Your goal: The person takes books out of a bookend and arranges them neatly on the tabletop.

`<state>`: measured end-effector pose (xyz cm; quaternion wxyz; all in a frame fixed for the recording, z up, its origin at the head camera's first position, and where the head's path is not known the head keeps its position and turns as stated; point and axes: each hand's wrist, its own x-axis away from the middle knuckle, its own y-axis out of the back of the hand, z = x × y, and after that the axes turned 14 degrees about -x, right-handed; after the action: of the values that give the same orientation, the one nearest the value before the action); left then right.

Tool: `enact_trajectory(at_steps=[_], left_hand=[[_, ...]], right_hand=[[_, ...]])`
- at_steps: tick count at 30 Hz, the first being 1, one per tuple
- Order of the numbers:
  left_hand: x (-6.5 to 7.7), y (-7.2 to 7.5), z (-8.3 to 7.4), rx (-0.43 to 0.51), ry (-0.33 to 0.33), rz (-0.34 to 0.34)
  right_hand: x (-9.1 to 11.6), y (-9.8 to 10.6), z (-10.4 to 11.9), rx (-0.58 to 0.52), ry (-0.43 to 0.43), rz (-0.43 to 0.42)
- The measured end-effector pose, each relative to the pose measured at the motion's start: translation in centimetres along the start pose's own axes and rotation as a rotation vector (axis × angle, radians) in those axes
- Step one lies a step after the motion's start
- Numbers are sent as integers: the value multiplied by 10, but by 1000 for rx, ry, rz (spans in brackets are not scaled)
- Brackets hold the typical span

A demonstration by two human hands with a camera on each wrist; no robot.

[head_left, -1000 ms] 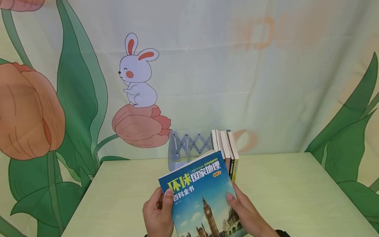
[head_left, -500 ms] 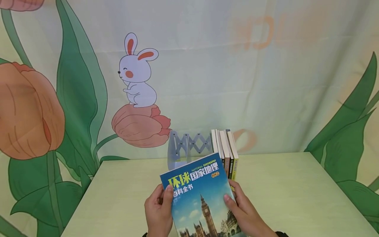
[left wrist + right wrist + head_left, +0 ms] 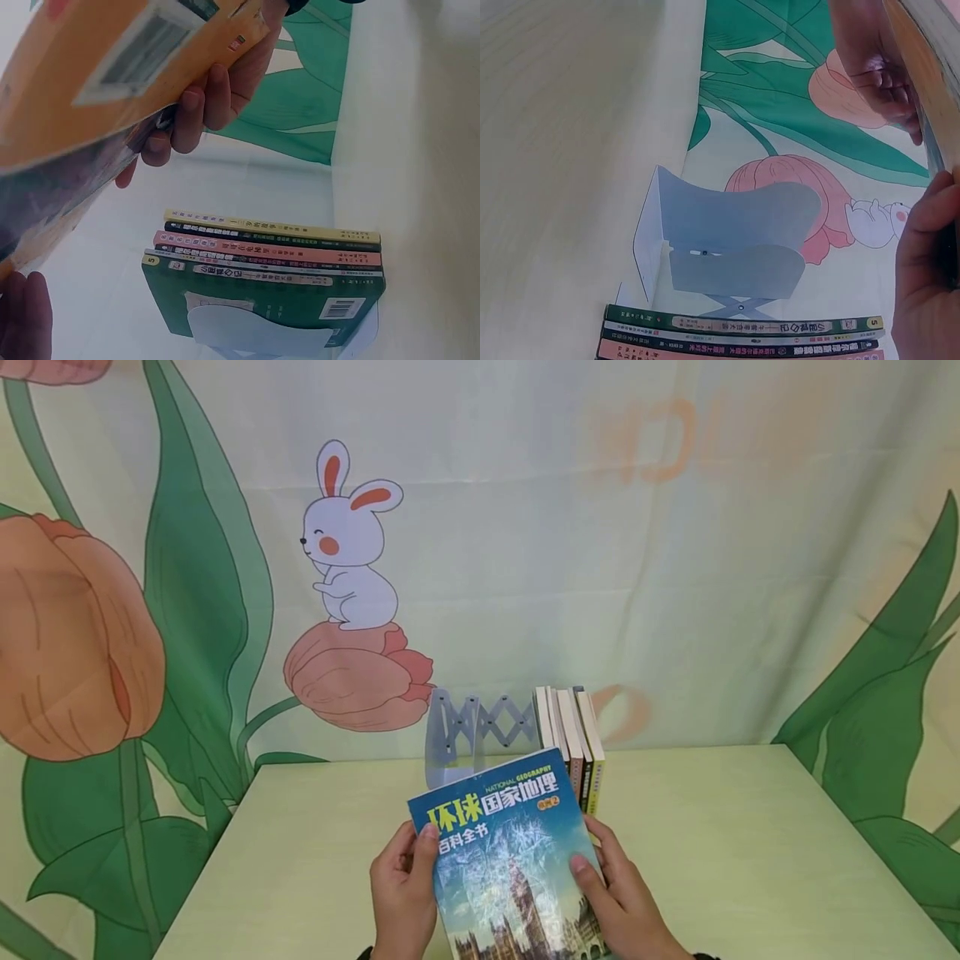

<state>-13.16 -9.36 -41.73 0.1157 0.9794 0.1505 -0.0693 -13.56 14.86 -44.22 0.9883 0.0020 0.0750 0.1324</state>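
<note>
A blue paperback book (image 3: 498, 852) with a clock tower on its cover is held up over the table, tilted, its lower edge out of the head view. My left hand (image 3: 405, 889) grips its left edge, thumb on the cover. On the opposite edge my right hand (image 3: 626, 893) holds it the same way, fingers behind. The left wrist view shows the book's orange back cover (image 3: 112, 97). Beyond the book, several upright books (image 3: 573, 735) stand in a grey expandable bookend (image 3: 450, 743); the held book hides part of them.
The pale table (image 3: 300, 843) runs back to a printed cloth (image 3: 525, 568) with tulips and a rabbit. In the right wrist view, the bookend's end plates (image 3: 739, 232) stand beside the row of spines (image 3: 742, 334).
The book has dropped very slightly, and glare now shows across its cover. Both hands keep their hold; the bookend and its books have stayed put.
</note>
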Motion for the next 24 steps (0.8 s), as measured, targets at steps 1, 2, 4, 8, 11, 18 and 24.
enact_trajectory(at_steps=[1,2,4,8,11,18,24], left_hand=[[0,0,0,2,9,8],[0,1,0,7,19,20],[1,2,1,11,42,57],[3,4,1,26,74,141],[7,4,2,23,87,188],[16,3,0,-62,40,218],[21,1,2,-105,62,229]], right_hand=[[1,-1,0,-7,-6,-14],[1,-3,0,-14,-15,-38],[2,-6,1,-44,-31,-74],[3,-13,2,-88,-60,-154],[4,-15,3,-115,-85,-177],[6,-17,3,-171,-82,-202],[7,-17,0,-183,-64,-218]])
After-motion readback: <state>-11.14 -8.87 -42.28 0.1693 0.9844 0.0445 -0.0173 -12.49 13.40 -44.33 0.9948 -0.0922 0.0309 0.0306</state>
